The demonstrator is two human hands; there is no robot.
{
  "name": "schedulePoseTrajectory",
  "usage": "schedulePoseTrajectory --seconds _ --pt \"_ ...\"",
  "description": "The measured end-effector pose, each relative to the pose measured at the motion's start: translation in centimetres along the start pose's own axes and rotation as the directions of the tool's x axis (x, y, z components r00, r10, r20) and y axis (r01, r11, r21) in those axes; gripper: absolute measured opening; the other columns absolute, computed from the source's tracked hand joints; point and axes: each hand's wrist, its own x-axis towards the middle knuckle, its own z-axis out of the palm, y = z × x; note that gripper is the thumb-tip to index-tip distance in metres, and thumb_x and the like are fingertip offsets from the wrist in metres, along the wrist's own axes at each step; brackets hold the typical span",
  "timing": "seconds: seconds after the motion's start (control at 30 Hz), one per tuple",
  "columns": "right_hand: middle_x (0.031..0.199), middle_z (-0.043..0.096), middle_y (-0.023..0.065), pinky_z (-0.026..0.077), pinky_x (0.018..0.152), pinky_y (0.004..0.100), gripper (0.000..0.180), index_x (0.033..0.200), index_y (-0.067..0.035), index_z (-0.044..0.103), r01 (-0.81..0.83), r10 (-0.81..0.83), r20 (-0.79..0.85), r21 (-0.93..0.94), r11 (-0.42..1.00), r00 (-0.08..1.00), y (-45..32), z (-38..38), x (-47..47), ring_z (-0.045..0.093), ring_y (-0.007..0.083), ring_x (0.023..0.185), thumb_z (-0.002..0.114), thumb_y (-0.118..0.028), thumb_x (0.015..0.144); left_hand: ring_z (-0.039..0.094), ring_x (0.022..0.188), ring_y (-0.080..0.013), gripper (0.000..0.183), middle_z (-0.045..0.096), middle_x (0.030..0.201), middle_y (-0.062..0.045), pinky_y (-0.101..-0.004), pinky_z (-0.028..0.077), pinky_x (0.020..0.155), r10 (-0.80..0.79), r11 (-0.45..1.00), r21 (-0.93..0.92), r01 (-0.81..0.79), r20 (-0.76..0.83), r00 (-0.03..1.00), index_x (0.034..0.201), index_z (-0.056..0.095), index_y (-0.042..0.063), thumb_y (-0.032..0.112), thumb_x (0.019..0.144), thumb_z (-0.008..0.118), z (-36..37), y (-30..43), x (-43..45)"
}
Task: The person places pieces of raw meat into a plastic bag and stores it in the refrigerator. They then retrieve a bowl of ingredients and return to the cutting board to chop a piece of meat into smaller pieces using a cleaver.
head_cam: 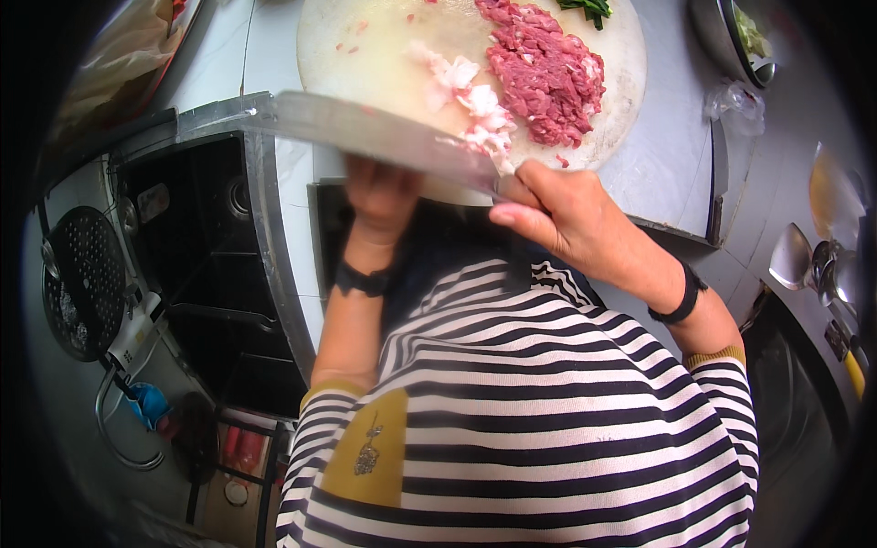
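My right hand (pixel 555 209) grips the handle of a broad cleaver (pixel 384 137), whose blade reaches left across the near edge of a round cutting board (pixel 370 41). Beneath the blade is my left hand (pixel 384 188), blurred and partly hidden by it; whether it holds anything I cannot tell. Pale chopped fat (pixel 483 103) lies on the board just beyond the blade. To its right is a pile of red chopped meat (pixel 541 75). Some cut green leaves (pixel 588 8) rest at the board's far edge, and small meat bits are scattered on the left.
At left is a dark sink (pixel 199 274), with a perforated black disc (pixel 85 284) and a curved faucet (pixel 103 411) beyond. A metal bowl (pixel 716 41) with pale green pieces stands far right, near a crumpled plastic bag (pixel 736 108). Ladles and a metal spatula (pixel 790 257) are at right.
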Motion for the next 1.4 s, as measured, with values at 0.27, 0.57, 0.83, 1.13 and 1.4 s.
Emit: schedulePoseTrajectory --seconds 0.27,0.57,0.83,1.13,1.4 --pt "0.072 0.062 0.0134 0.048 0.057 0.0376 0.031 0.082 -0.001 0.046 -0.146 0.140 0.104 0.056 0.988 0.985 -0.1 -0.7 -3.2 0.061 0.0343 0.065 0.061 -0.027 0.089 0.064 0.092 -0.0335 0.031 0.067 0.097 -0.014 -0.0387 0.051 0.083 0.025 0.999 0.022 -0.025 0.016 1.000 0.097 0.068 0.001 0.004 0.068 0.076 -0.2 0.0 -0.4" --pt "0.063 0.054 0.0180 0.044 0.054 0.0384 0.035 0.078 0.001 0.047 -0.184 0.171 0.137 0.089 0.979 0.976 -0.2 -0.5 -0.3 0.055 0.0363 0.059 0.059 -0.030 0.090 0.063 0.094 -0.0334 0.033 0.066 0.102 -0.017 -0.0373 0.051 0.084 -0.074 0.994 -0.082 0.076 0.028 0.997 0.096 0.068 -0.001 -0.001 0.064 0.076 -0.4 0.5 0.8" --pt "0.059 0.047 0.0192 0.040 0.051 0.0372 0.034 0.081 0.004 0.051 0.052 -0.052 -0.008 0.051 0.997 0.999 -0.3 0.8 4.8 0.048 0.0347 0.052 0.056 -0.027 0.093 0.061 0.081 -0.0334 0.020 0.062 0.090 -0.015 -0.0401 0.051 0.071 -0.110 0.985 -0.129 0.111 0.011 0.994 0.085 0.066 -0.001 -0.003 0.065 0.070 -0.3 0.9 1.2" --pt "0.060 0.048 0.0159 0.042 0.052 0.0341 0.030 0.083 0.002 0.051 -0.036 0.034 0.041 0.060 0.998 0.999 -1.4 -0.1 1.7 0.049 0.0318 0.053 0.058 -0.026 0.092 0.060 0.090 -0.0357 0.019 0.063 0.095 -0.017 -0.0435 0.049 0.084 -0.022 0.997 -0.072 0.020 -0.016 1.000 0.090 0.065 0.000 0.003 0.072 0.070 -0.1 0.0 0.1" --pt "0.070 0.061 0.0162 0.048 0.057 0.0385 0.030 0.083 0.001 0.049 -0.174 0.165 0.130 0.065 0.983 0.978 -1.3 -1.0 -2.7 0.060 0.0366 0.064 0.059 -0.027 0.090 0.061 0.094 -0.0383 0.020 0.064 0.098 -0.018 -0.0459 0.049 0.089 -0.071 0.994 -0.081 0.071 -0.002 0.997 0.091 0.067 0.000 0.006 0.072 0.069 -0.1 0.1 -0.5"
